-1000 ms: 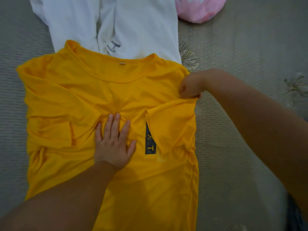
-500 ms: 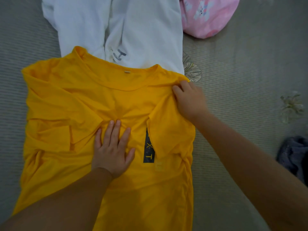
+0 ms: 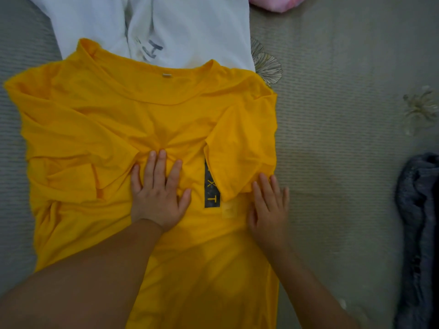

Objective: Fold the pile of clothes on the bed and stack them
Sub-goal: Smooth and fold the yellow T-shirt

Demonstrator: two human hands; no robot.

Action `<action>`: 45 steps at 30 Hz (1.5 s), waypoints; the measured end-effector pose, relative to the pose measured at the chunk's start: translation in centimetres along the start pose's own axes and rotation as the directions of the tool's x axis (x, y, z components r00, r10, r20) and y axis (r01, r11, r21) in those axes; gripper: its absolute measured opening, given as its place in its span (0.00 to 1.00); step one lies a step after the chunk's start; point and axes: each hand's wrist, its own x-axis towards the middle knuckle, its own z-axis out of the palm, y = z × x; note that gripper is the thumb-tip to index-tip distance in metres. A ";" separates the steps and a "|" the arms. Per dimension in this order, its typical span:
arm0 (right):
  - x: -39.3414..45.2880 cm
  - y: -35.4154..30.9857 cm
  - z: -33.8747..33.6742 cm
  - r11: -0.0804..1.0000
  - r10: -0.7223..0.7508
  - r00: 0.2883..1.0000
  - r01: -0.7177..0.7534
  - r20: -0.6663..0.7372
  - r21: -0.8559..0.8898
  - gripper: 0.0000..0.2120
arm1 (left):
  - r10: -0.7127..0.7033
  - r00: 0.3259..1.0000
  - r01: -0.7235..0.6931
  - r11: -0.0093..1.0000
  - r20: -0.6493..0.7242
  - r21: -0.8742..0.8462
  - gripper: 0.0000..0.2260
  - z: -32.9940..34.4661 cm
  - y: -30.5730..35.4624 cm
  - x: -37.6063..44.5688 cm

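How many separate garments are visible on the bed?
4: yellow shirt under both hands, white garment beyond it, pink item at top edge, grey garment at right; others may lie off-frame.

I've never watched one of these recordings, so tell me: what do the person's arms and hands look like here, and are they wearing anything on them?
Both are bare. The left hand and right hand wear no gloves, and no ring, watch or bracelet shows. Both forearms are uncovered as far as the picture's bottom edge, with no sleeve in view. The fingernails look short and unpainted. No markings can be seen on either arm.
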 end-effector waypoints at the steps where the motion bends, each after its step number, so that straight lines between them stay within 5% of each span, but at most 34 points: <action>1: 0.2 0.3 0.2 1.000 -0.008 1.000 0.008 -0.013 0.015 0.16 | 0.002 1.000 -0.002 1.000 -0.008 -0.001 0.26 0.0 0.0 0.0; 7: 2.4 1.3 -0.8 0.985 -0.095 0.983 0.115 -0.156 0.127 0.14 | -0.009 1.000 0.009 1.000 -0.001 0.010 0.25 -0.2 0.1 -0.1; 13: 0.1 2.8 -1.7 0.990 -0.126 0.991 0.129 0.053 -0.063 0.12 | -0.009 1.000 0.009 1.000 -0.010 0.016 0.26 -0.1 0.1 0.0; 18: 7.7 -1.7 -3.6 0.972 -0.160 0.986 0.167 -0.055 0.167 0.14 | -0.014 1.000 0.014 1.000 -0.018 0.017 0.27 0.0 0.0 0.0; 21: 13.7 -4.5 -3.1 0.981 -0.193 0.970 0.186 0.148 0.057 0.16 | -0.013 1.000 0.013 1.000 -0.022 0.015 0.27 0.0 0.1 0.0; 24: 17.3 -5.9 -3.0 0.965 -0.058 0.806 0.196 0.589 -0.173 0.19 | -0.011 0.999 0.011 1.000 -0.035 0.020 0.27 0.0 0.1 0.0; 32: 19.3 -5.2 -4.6 0.735 -0.157 0.547 0.620 0.822 -0.273 0.03 | -0.025 0.999 0.025 1.000 0.031 0.002 0.28 -0.3 -0.1 0.0; 34: 19.1 -4.4 -4.4 0.725 -0.298 0.565 0.659 0.769 -0.203 0.05 | -0.022 0.999 0.022 1.000 0.029 0.004 0.28 -0.3 -0.2 0.0; 37: 18.1 -3.1 -3.1 0.806 -0.573 0.780 0.592 0.253 -0.002 0.07 | -0.019 1.000 0.019 1.000 0.020 0.008 0.28 -0.4 -0.1 -0.2; 40: 16.1 -2.8 -0.3 0.866 -0.498 0.867 0.498 -0.004 -0.043 0.03 | -0.023 1.000 0.023 1.000 0.015 0.011 0.28 -0.3 -0.1 -0.2; 45: 13.8 -3.0 1.5 0.917 -0.378 0.924 0.366 -0.054 -0.159 0.15 | -0.010 1.000 0.010 1.000 0.001 0.027 0.28 -0.1 0.0 0.0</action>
